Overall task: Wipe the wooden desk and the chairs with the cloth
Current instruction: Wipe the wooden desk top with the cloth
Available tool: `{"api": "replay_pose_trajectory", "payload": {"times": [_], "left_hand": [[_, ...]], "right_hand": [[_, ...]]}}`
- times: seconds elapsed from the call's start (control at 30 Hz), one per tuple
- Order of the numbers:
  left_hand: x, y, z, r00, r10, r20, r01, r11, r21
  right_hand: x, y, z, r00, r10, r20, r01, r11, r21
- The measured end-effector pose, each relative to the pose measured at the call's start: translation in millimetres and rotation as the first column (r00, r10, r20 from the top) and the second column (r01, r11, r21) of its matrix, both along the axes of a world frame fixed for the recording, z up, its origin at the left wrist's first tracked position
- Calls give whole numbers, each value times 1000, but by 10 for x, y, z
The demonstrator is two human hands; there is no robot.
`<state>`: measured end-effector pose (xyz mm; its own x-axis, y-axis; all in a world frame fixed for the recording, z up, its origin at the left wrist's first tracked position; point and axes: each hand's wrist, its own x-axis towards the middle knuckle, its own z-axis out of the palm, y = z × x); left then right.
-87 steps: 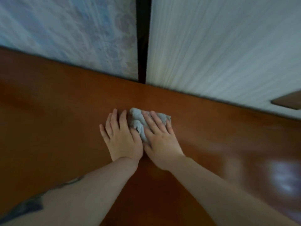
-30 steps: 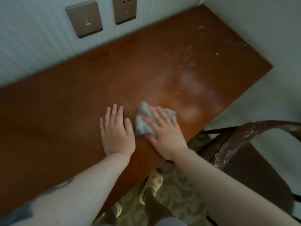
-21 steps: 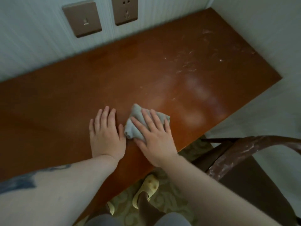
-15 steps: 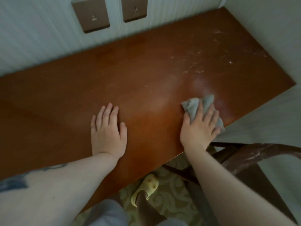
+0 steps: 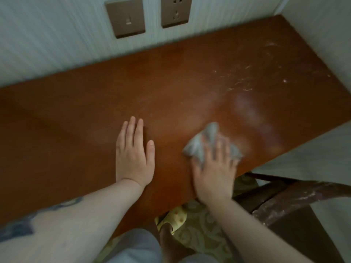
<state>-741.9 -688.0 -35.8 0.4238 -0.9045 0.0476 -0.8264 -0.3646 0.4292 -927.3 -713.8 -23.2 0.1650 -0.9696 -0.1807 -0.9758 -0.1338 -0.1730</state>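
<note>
A tattooed forearm point(image 5: 57, 224) enters from the lower left of the frame. It ends in the left hand point(image 5: 133, 155), which lies flat on the desk point(image 5: 76, 114) at centre, palm down, fingers straight and close together, thumb set out to the side, grasping nothing. Above it, at the top of the frame, a switch point(image 5: 125, 17) and, just to its right, a socket point(image 5: 175, 11) sit on the pale ribbed wall point(image 5: 47, 38). The desk (a reddish-brown wooden top) runs across the whole middle of the frame, its back edge against that wall.

Right of centre, near the desk's front edge, the right hand point(image 5: 214, 168) presses down on the cloth point(image 5: 205, 143), a crumpled grey rag; its fingers are spread and fairly straight over the fabric, which bunches out beyond the fingertips toward the upper left. Hand and cloth are blurred. The two hands lie well apart.

In the upper right of the desk pale scuffs and specks point(image 5: 245, 82) mark the wood. At bottom centre a yellow slipper point(image 5: 174, 219) shows on patterned carpet point(image 5: 205, 230). At lower right stands a dark chair point(image 5: 296, 198), its curved back rail streaked with whitish marks.
</note>
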Motion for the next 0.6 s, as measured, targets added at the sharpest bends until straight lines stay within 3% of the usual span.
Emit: {"api": "replay_pose_trajectory", "payload": {"times": [0.03, 0.1, 0.17, 0.2, 0.23, 0.3, 0.33, 0.37, 0.43, 0.5, 0.53, 0.57, 0.6], "left_hand": [[5, 8, 4, 1000, 17, -16, -18, 999, -40], [31, 35, 0, 991, 101, -88, -112, 986, -127], [74, 51, 5, 955, 214, -204, -252, 950, -186], [83, 59, 6, 945, 224, -237, -273, 942, -196], [79, 65, 3, 946, 206, -250, -259, 944, -202], [70, 64, -3, 944, 179, -276, -240, 948, -207], [73, 59, 3, 937, 179, -299, -247, 947, -205], [77, 56, 13, 927, 177, -331, -254, 945, -205], [111, 52, 47, 880, 178, -440, -293, 933, -208], [201, 49, 84, 817, 202, -539, -343, 923, -174], [270, 52, 96, 810, 219, -543, -350, 925, -149], [352, 50, 110, 823, 239, -515, -346, 931, -121], [441, 42, 120, 845, 255, -471, -335, 938, -93]], "right_hand": [[169, 158, -14, 980, 194, 44, -194, 981, 3], [545, 191, -1, 838, 531, 128, -537, 844, 17], [848, -190, 17, 705, 703, 98, -708, 705, 39], [927, -404, 24, 701, 711, 59, -713, 697, 76], [943, -583, 20, 771, 636, 40, -636, 765, 99], [869, -666, -29, 955, 291, 61, -293, 955, 42], [839, -546, -44, 987, 146, 67, -147, 989, 2], [843, -363, -55, 992, 111, 55, -109, 994, -29], [962, -27, -37, 940, 338, 50, -337, 941, -29], [1189, -68, 19, 743, 666, 72, -669, 743, 32], [1304, -256, 44, 659, 751, 46, -752, 656, 62], [1391, -466, 30, 652, 758, 30, -757, 647, 96], [1429, -685, 6, 734, 679, 14, -676, 727, 124]]}}
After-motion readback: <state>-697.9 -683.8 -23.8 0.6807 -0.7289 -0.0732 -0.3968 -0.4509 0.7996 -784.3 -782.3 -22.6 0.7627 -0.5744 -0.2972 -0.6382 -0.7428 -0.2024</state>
